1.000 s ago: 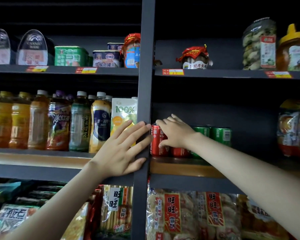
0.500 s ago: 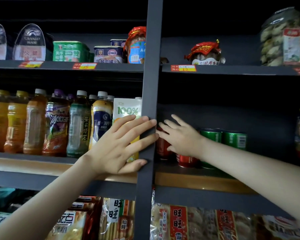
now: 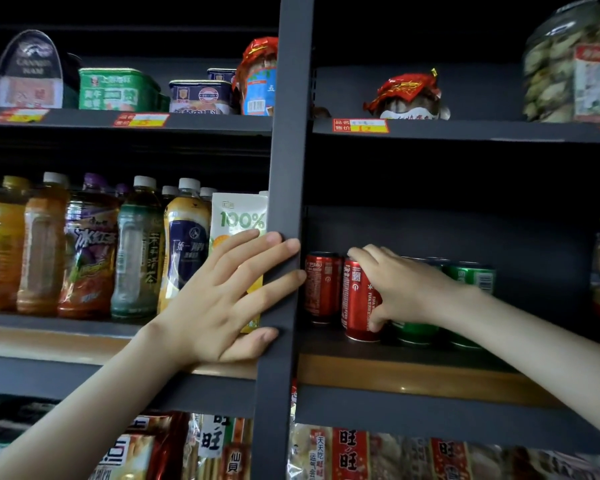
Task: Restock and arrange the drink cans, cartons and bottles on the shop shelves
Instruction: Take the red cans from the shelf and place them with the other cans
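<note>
Can (image 3: 358, 308), red, in R hand (image 3: 407, 289) — L hand (image 3: 222, 294) on upright (image 3: 290, 133).

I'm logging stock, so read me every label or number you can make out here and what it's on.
"100%": white juice carton.
"冰红": purple-capped bottle.
"旺旺": snack bag, bottom shelf.
"品名", "售价": red price tag; its number is blurred.
Red cans, tins: print too small or blurred.

On the middle shelf (image 3: 395, 370) stand two red cans (image 3: 323, 287) and at least two green cans (image 3: 470, 277). Left of the post (image 3: 288, 168) I count at least five bottles (image 3: 139, 251) in the front row, with some more caps behind, and one juice carton (image 3: 238, 216). Above stand two blue tins (image 3: 201, 97) and one green tin (image 3: 118, 90).
</note>
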`<state>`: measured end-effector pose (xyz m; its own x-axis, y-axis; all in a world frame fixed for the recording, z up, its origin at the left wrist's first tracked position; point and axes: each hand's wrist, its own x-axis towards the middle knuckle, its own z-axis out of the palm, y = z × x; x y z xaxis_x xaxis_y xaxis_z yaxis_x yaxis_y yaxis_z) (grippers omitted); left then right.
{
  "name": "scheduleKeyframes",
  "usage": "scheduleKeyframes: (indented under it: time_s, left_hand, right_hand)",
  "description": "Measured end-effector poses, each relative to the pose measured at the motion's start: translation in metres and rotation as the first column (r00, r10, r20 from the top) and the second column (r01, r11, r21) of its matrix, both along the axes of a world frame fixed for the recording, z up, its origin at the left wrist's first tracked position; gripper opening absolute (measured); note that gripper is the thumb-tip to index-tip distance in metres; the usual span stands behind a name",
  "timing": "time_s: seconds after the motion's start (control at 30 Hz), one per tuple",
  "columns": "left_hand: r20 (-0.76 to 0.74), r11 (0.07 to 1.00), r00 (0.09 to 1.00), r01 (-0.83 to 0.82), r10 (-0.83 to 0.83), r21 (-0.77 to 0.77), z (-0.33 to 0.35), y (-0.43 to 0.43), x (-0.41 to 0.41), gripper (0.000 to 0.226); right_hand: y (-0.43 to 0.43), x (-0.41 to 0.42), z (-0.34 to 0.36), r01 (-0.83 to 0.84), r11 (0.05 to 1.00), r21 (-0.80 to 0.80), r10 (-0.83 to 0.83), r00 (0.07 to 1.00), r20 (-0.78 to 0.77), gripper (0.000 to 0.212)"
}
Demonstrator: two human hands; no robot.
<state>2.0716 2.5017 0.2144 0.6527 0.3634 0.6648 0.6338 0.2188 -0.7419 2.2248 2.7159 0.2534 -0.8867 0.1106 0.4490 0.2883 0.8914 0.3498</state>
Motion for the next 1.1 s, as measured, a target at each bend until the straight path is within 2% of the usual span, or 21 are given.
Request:
scheduleKeyframes:
  time_s: [0.3, 0.6, 0.83, 1.0, 1.1]
  left_hand:
    - [-0.003, 1.000, 1.000, -0.025, 0.025, 0.011, -0.001, -0.001, 0.003, 0.054]
    - [-0.006, 0.999, 1.000, -0.029, 0.029, 0.015, -0.002, -0.002, 0.004, 0.052]
    - [-0.008, 1.000, 1.000, -0.013, 0.013, 0.022, -0.002, -0.001, 0.003, 0.051]
    - [-0.001, 1.000, 1.000, 0.009, -0.009, 0.022, -0.004, 0.000, 0.002, 0.052]
    - [0.001, 1.000, 1.000, 0.002, -0.002, 0.024, -0.005, 0.000, 0.002, 0.052]
  right_hand:
    - [-0.011, -0.018, -0.002, -0.167, 0.982, -0.086, 0.164, 0.986, -0.039, 0.111]
    - [-0.008, -0.055, -0.013, -0.035, 0.984, 0.177, 0.047, 0.997, -0.060, 0.112]
    - [0.004, -0.073, -0.004, 0.125, 0.976, 0.178, -0.120, 0.992, -0.039, 0.119]
    - [0.013, -0.060, -0.001, 0.082, 0.983, 0.166, -0.078, 0.997, -0.029, 0.117]
    - [0.008, -0.036, 0.006, 0.021, 0.990, 0.140, -0.011, 0.998, -0.067, 0.110]
